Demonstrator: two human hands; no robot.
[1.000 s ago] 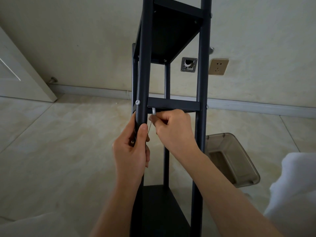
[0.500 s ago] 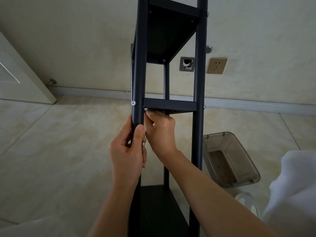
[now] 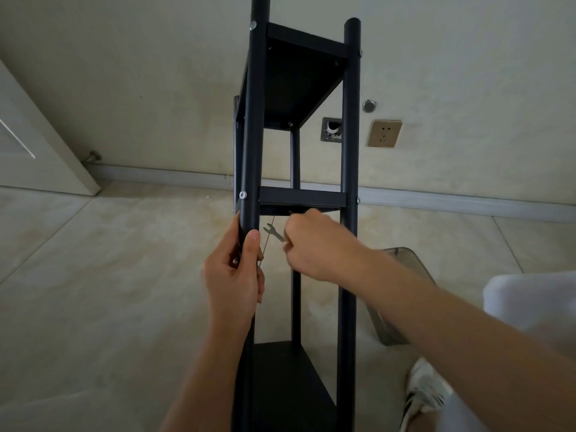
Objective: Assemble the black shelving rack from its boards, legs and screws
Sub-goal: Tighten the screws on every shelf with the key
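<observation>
My left hand [image 3: 232, 275] grips the black rack [image 3: 300, 198]'s front leg [image 3: 249, 151]; my right hand [image 3: 314, 244] pinches a small wrench [image 3: 273, 232] under its middle board [image 3: 301, 197]. Beige tiled floor [image 3: 109, 275], cream wall [image 3: 140, 73], no legible writing.

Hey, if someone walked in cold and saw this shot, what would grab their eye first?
The tall black metal shelving rack fills the centre, standing on the pale tiled floor. The left hand grips its front left leg just below the middle shelf, while the right hand holds a small silver open-ended wrench under that shelf.
</observation>
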